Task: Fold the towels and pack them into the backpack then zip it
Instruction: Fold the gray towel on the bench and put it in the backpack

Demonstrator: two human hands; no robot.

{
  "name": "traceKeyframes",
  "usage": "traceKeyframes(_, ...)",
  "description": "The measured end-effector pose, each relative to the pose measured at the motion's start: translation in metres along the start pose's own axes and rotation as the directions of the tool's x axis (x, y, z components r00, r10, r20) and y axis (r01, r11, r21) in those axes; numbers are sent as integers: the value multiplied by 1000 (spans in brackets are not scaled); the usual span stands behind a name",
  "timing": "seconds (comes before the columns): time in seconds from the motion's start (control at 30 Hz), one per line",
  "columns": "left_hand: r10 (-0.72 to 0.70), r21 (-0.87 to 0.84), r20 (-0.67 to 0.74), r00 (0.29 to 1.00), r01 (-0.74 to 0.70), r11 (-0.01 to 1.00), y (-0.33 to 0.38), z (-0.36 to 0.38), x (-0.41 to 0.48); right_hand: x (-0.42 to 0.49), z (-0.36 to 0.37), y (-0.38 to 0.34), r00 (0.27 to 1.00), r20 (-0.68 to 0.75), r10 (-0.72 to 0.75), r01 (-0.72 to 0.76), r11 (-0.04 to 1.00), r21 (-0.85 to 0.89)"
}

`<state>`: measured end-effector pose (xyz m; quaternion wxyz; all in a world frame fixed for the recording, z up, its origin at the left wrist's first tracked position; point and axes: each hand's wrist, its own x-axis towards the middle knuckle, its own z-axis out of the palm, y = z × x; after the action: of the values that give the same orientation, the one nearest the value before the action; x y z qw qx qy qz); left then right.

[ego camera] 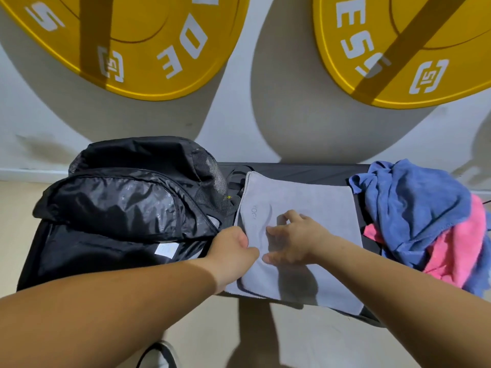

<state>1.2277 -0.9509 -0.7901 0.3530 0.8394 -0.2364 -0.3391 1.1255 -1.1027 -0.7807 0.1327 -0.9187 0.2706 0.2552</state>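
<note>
A grey towel [313,200] lies folded flat on a black bench [300,168], its near edge hanging over the front. My left hand [233,251] grips the towel's left edge, fingers tucked under it. My right hand [295,237] rests on top of the towel with fingers spread, pressing it down. The black backpack [127,197] lies on the left end of the bench, its main compartment unzipped and gaping toward me. A crumpled blue towel [414,203] sits on a pink towel [457,248] at the right end.
Two large yellow weight plates [148,49] [414,49] lean against the white wall behind the bench. A beige floor shows below, with the tip of a shoe [159,354] at the bottom edge.
</note>
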Motion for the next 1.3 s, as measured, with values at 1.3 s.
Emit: traceKeyframes(1.3,647,482,379,662,-738,473,-28,-52,-16,-73,79,-15,849,-486,-209,213,976,-48)
